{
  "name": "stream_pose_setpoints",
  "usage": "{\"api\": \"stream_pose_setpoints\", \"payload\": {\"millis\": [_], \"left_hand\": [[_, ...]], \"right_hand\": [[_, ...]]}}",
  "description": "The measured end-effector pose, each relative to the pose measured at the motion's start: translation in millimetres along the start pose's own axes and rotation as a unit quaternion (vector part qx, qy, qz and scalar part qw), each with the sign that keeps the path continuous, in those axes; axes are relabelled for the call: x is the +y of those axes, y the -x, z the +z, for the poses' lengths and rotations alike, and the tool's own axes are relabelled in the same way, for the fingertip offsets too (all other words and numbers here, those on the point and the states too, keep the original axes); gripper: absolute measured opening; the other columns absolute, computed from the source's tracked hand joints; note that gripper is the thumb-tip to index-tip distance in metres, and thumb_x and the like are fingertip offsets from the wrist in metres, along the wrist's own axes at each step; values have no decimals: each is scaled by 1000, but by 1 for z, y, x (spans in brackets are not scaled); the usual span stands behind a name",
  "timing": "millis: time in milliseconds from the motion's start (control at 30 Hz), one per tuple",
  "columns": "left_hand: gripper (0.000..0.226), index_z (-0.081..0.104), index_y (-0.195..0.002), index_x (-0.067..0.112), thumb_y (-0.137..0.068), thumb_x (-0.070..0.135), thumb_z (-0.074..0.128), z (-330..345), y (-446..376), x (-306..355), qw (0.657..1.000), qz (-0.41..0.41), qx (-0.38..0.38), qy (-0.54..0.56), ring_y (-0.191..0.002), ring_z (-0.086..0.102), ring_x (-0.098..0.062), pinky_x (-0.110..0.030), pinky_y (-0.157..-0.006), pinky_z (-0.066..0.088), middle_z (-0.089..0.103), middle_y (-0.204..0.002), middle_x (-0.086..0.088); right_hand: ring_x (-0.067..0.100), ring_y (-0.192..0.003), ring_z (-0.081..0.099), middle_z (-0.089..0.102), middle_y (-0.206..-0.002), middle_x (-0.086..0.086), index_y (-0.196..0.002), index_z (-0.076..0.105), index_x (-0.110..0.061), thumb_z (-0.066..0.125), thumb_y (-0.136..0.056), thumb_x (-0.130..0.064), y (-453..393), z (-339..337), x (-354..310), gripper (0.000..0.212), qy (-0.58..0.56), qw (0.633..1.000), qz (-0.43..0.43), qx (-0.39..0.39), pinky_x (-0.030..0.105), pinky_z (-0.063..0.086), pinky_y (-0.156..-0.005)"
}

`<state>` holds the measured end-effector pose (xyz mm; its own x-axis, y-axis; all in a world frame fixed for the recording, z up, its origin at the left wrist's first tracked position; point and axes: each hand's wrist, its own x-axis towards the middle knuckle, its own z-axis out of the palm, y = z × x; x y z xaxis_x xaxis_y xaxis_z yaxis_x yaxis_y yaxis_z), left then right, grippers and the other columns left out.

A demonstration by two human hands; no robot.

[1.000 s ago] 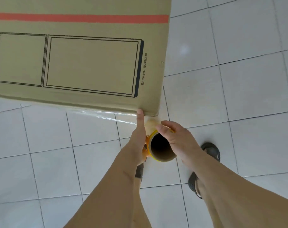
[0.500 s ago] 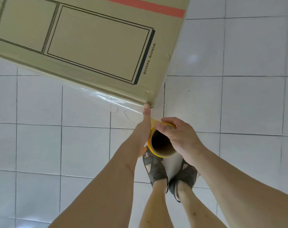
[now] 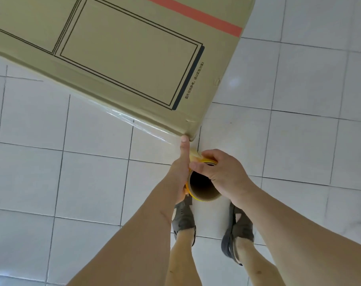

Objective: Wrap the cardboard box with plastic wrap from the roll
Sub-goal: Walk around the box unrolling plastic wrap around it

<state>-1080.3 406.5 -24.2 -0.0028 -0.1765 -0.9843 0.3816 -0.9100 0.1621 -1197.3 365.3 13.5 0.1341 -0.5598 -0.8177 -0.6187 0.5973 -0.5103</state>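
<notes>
A large cardboard box (image 3: pixel 122 54) with black printed frames and a red stripe fills the upper left. Clear plastic wrap (image 3: pixel 146 129) runs stretched along its near lower edge toward the box's near corner. The roll (image 3: pixel 204 187), a cardboard tube with a yellow rim, stands upright just below that corner, its open end facing me. My left hand (image 3: pixel 180 168) grips the roll's left side, its thumb stretched up and touching the box corner. My right hand (image 3: pixel 223 174) clasps the roll's top rim from the right. The lower part of the roll is hidden.
White tiled floor (image 3: pixel 299 120) lies all around the box. My two feet in dark sandals (image 3: pixel 239 230) stand directly below the roll, close to the box corner.
The box appears rotated clockwise in my view as I shift around its corner. Both hands keep the roll at the corner, and both feet now show under it.
</notes>
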Motion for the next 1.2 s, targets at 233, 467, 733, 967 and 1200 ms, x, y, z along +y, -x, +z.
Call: {"api": "stream_pose_setpoints", "payload": {"millis": [233, 467, 733, 967, 1200], "left_hand": [[88, 68, -104, 15, -87, 98, 41, 4, 7, 10, 999, -11, 14, 41, -104, 77, -33, -46, -103, 61, 81, -109, -15], [119, 72, -129, 2, -79, 103, 34, 38, 4, 1, 979, -22, -24, 203, -107, 78, -33, -43, -95, 63, 83, -110, -17], [129, 66, -140, 7, -68, 109, 37, 69, -2, 4, 948, 9, 2, 318, -117, 77, -37, -52, -106, 61, 81, -123, -21], [101, 56, -132, 19, -82, 103, 35, 81, -8, 17, 940, 61, 66, 329, -114, 73, -29, -44, -102, 57, 74, -127, -11], [98, 75, -130, 15, -95, 91, 24, 104, -18, 23, 899, 98, -2, 427, -91, 83, -19, -32, -75, 64, 86, -100, -6]], "right_hand": [[8, -108, 60, 65, -117, -10, -123, 61, -34, 76, -78, -46, -1, -6, 9, 49, -90, 995, 15, -30, 20, 44, -81], [12, -101, 55, 54, -116, -11, -122, 53, -31, 81, -67, -57, -21, -41, -9, 68, 138, 989, -54, -21, 16, 40, -66], [2, -87, 55, 57, -97, -20, -107, 54, -37, 80, -66, -60, -37, -68, -24, 54, 183, 978, -85, -55, 17, 40, -63], [3, -90, 56, 60, -100, -17, -114, 58, -33, 79, -71, -54, -40, -76, -25, 52, 172, 981, -86, -39, 21, 44, -68], [11, -97, 57, 58, -99, -23, -115, 56, -40, 80, -67, -57, -65, -98, -55, 56, 325, 930, -134, -104, 22, 43, -69]]}}
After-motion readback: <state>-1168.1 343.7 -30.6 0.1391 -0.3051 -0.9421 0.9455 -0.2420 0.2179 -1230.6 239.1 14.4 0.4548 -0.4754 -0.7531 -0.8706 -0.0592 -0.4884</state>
